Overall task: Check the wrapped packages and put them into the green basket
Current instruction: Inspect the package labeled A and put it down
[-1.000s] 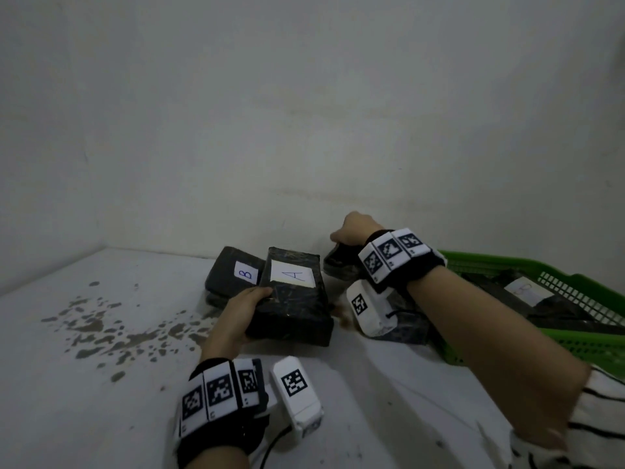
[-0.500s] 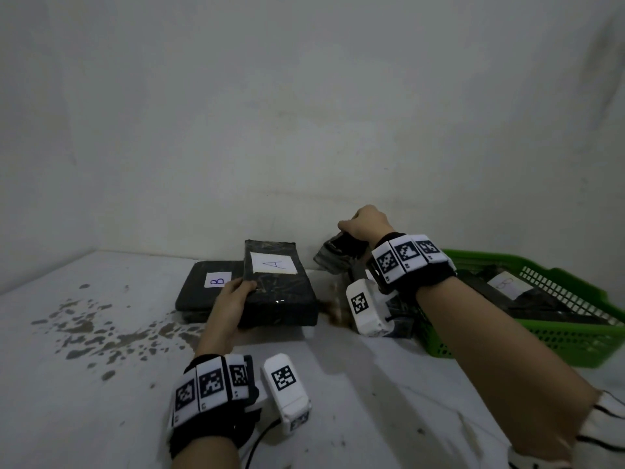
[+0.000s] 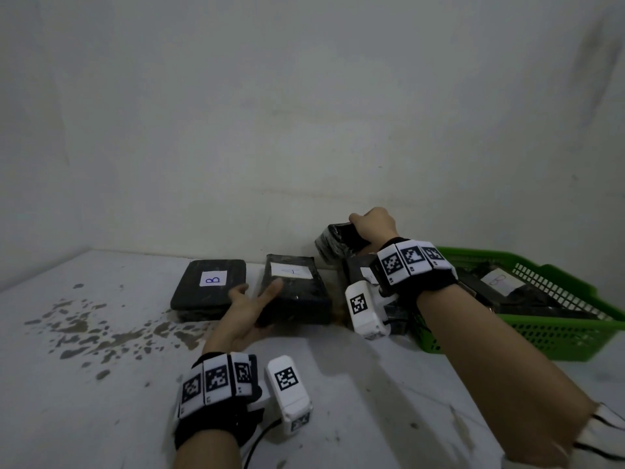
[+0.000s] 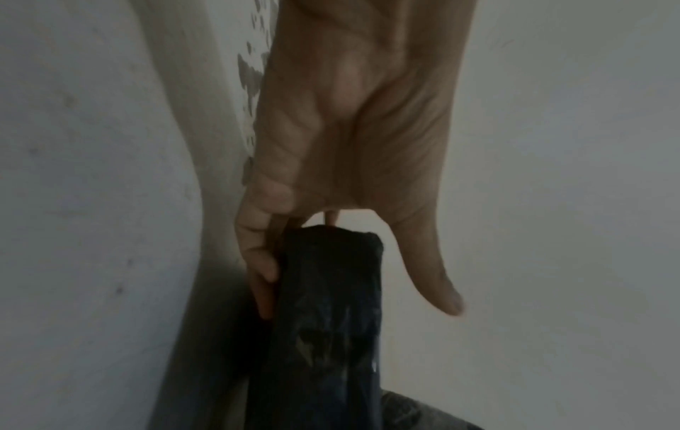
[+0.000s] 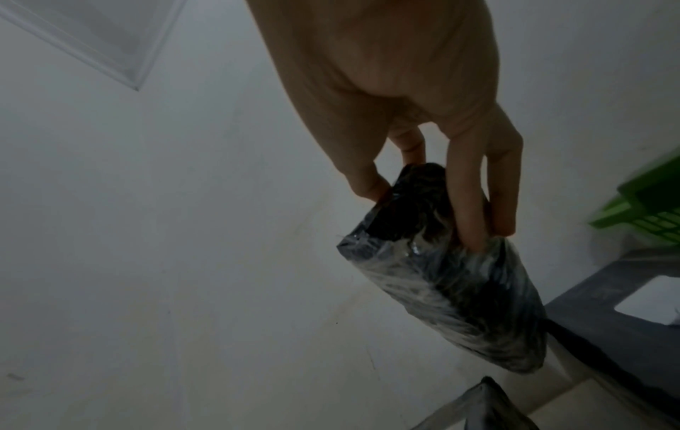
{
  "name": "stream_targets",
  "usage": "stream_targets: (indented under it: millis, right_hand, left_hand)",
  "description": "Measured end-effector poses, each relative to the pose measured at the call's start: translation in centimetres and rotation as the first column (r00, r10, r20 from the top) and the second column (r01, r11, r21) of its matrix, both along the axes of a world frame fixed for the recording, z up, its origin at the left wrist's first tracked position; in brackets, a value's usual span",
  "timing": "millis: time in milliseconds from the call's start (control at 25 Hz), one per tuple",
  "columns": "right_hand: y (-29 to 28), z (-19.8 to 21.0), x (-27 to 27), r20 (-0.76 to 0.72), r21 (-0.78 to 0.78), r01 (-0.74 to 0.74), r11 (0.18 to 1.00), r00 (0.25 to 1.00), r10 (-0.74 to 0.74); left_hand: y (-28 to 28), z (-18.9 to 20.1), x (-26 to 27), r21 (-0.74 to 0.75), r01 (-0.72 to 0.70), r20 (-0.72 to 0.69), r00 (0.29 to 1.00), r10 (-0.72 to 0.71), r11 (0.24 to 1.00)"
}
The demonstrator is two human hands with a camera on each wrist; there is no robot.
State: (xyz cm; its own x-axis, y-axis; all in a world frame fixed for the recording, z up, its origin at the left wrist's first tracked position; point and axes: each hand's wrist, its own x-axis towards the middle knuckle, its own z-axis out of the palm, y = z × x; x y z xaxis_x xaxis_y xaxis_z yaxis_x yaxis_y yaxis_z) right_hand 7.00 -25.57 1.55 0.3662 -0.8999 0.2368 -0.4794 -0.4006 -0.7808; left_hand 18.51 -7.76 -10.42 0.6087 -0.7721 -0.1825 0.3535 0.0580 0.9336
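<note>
My right hand (image 3: 360, 228) grips a small black wrapped package (image 3: 336, 242) and holds it tilted in the air near the back wall, left of the green basket (image 3: 541, 336). In the right wrist view, thumb and fingers (image 5: 474, 203) pinch the package's (image 5: 441, 279) upper end. My left hand (image 3: 258, 289) is at the near left corner of the black package labelled A (image 3: 297, 296), which lies flat on the table. Its fingers (image 4: 257, 261) lie along one side of that package (image 4: 327, 320); the thumb stands clear of it.
A black package labelled B (image 3: 209, 282) lies flat left of A. Another labelled package (image 3: 358, 270) sits under my right wrist. The basket holds dark packages, one with a white label (image 3: 497, 280). Dark stains (image 3: 101, 333) mark the white table on the left. The wall is close behind.
Package A now lies to the right of B, apart from it. My left thumb has come off A. My right hand has raised its package higher.
</note>
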Motion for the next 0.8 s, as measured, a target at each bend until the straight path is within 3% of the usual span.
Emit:
stream_targets:
  millis: [160, 240, 360, 440, 520, 640, 800]
  right_hand:
    - [0.4, -0.3, -0.2, 0.047, 0.072, -0.044, 0.996, 0.998, 0.041]
    - [0.6, -0.3, -0.2, 0.071, 0.091, -0.06, 0.994, 0.996, 0.053]
    - [0.5, -0.4, -0.2, 0.123, 0.127, -0.073, 0.989, 0.991, 0.057]
    - [0.3, -0.8, -0.2, 0.141, 0.147, -0.081, 0.986, 0.988, 0.061]
    - [-0.2, -1.3, -0.1, 0.139, 0.158, -0.084, 0.984, 0.988, 0.062]
    - [-1.4, -2.5, -0.1, 0.142, 0.181, -0.097, 0.979, 0.987, 0.072]
    - [1.6, -1.5, -2.0, 0.268, 0.284, -0.152, 0.946, 0.961, 0.074]
  left_hand:
    - [0.7, -0.4, 0.5, -0.04, -0.089, 0.2, 0.975, 0.095, 0.995]
    - [1.3, -0.6, 1.0, 0.064, -0.138, 0.394, 0.913, 0.102, 0.988]
    - [1.9, 0.0, 1.4, 0.41, -0.237, 0.662, 0.741, -0.109, 0.881]
    - [2.0, 0.6, 1.2, 0.497, -0.234, 0.712, 0.661, -0.238, 0.836]
    - [1.7, 0.7, 1.1, 0.525, -0.128, 0.714, 0.603, -0.354, 0.841]
    - [1.6, 0.4, 0.8, 0.441, -0.034, 0.694, 0.646, -0.317, 0.897]
    - [1.9, 0.3, 1.2, 0.418, -0.138, 0.714, 0.66, -0.231, 0.898]
